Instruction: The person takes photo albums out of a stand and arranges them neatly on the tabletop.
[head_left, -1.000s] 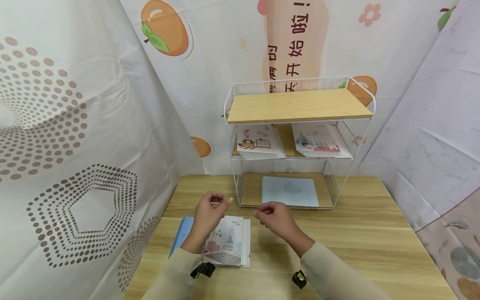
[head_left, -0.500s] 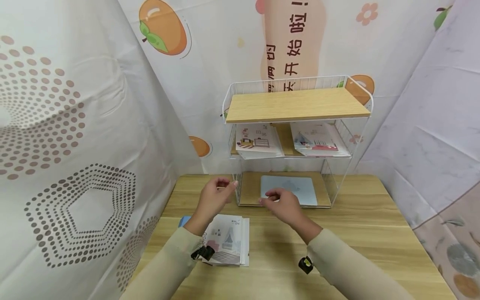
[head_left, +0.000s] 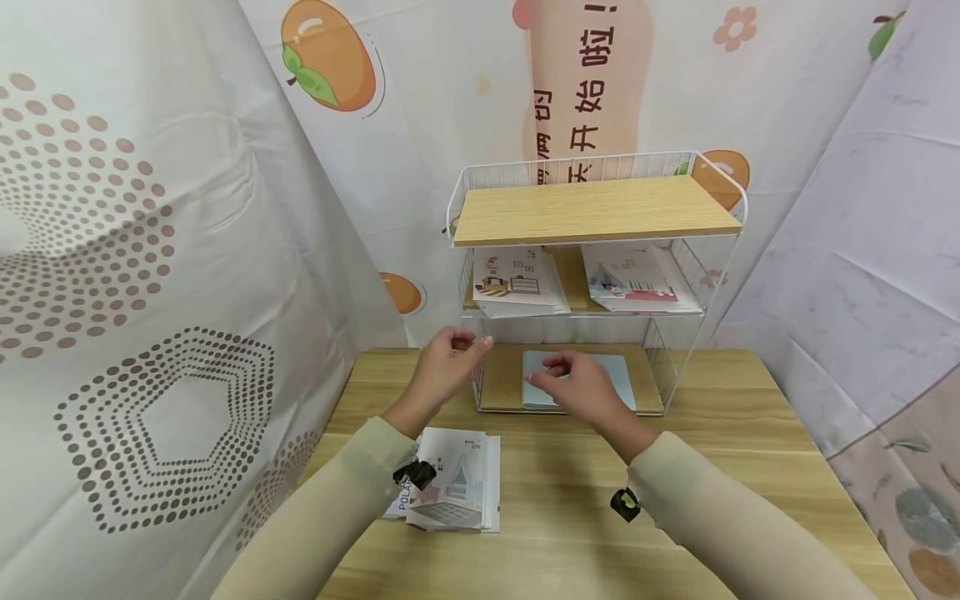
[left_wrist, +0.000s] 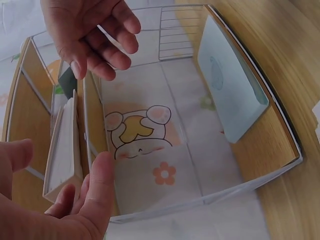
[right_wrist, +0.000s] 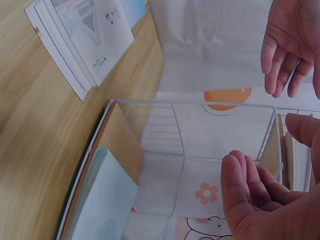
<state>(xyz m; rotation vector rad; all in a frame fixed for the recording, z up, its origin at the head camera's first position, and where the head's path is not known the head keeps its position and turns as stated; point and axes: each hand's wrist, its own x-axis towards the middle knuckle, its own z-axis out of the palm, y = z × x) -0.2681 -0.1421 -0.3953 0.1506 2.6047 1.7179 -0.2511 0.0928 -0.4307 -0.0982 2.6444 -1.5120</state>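
Note:
My left hand (head_left: pixel 446 367) hovers in front of the rack's left side, thumb and fingers apart, with nothing between them. My right hand (head_left: pixel 581 387), also holding nothing and loosely bent, is in front of the lower shelf. Behind it, a light blue book (head_left: pixel 621 385) with a small whale-like drawing lies flat on that shelf, partly covered by the hand in the head view. On the middle shelf are a left pile of books (head_left: pixel 517 283) and a right pile of books (head_left: pixel 637 279). In the left wrist view both hands appear apart from the light blue book (left_wrist: pixel 227 82).
A white wire rack (head_left: pixel 476 400) with wooden boards stands at the table's back; its top board (head_left: pixel 600 208) carries nothing. A stack of books (head_left: pixel 453 479) lies on the wooden table (head_left: pixel 720 467), partly under my left forearm. Patterned cloth (head_left: pixel 420 125) hangs behind and at both sides.
Both hands have moved forward and up toward the rack, the right one now overlapping the light blue book. My left forearm now hides the blue book beside the table stack. No book has moved.

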